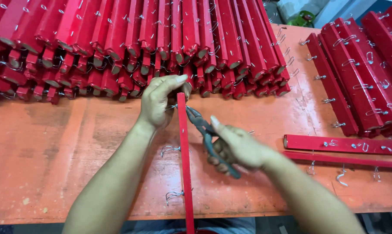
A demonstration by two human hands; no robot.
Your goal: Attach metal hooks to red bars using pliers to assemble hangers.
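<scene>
Two bare forearms, no sleeves anywhere down to the lower edge — nothing at either wrist, no watch, no band. Left hand (pixel 158 103) ungloved, no rings visible, thumbnail short and plain. Right hand (pixel 238 148) likewise gloveless and ringless — nail trimmed close. Below, between the arms, a strip of grey-blue clothing, too little to identify.

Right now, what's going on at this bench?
A person is working on a long red wooden slat that lies across an orange table. The left hand grips the slat's far end, where a small wire hook sticks out. The right hand holds dark pliers, their tip at that hook. More wire hooks show along the slat's side. A big pile of red slats fills the back of the table, and another stack of slats with hooks lies to the right.
</scene>
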